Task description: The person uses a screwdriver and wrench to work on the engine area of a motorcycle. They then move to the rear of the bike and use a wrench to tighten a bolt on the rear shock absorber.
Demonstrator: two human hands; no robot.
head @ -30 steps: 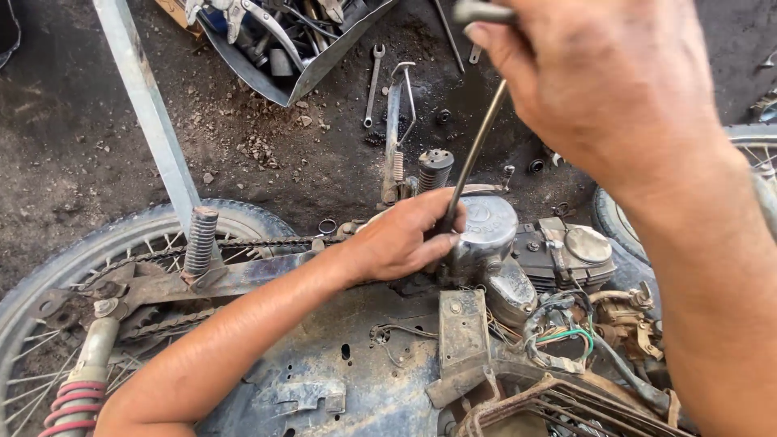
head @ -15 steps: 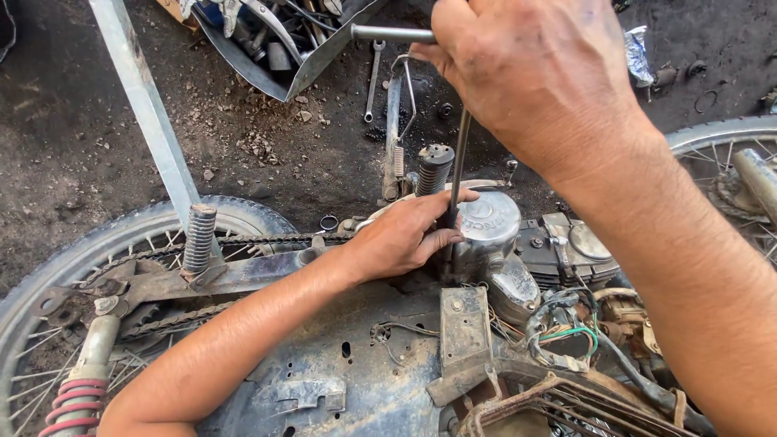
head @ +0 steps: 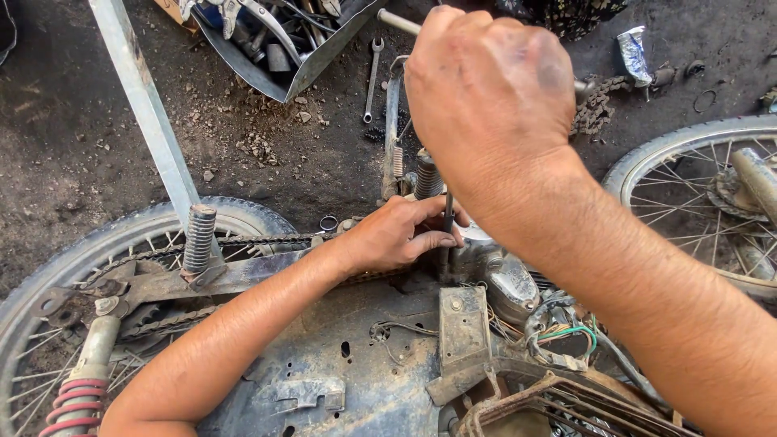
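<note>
We look down on a stripped motorcycle lying on its side on dirt ground. Our right hand [head: 494,89] is clenched over the crossbar of a T-handle wrench [head: 447,222], whose dark shaft drops to the engine casing [head: 506,275]. Our left hand [head: 401,235] rests on the casing, thumb and fingers pinching the lower shaft to steady it where it meets the fastener; the fastener itself is hidden beneath the fingers.

Progress, as we judge it: the frame is already bare, with loose wiring [head: 566,336] exposed and the battery tray [head: 558,405] open, so much dismantling appears done. The wrench sits seated on its fastener, so this fixing seems not yet freed, and the engine remains in the frame. The rear wheel [head: 48,275], drive chain [head: 267,240] and red-sprung shock absorber [head: 69,405] are mounted.

Containers: a grey metal tray [head: 316,65] on the ground above holds a jumble of hand tools, their kinds hard to tell apart. A combination spanner [head: 371,81] lies on the dirt just beside it, and a length of loose chain [head: 599,105] lies farther right.
</note>
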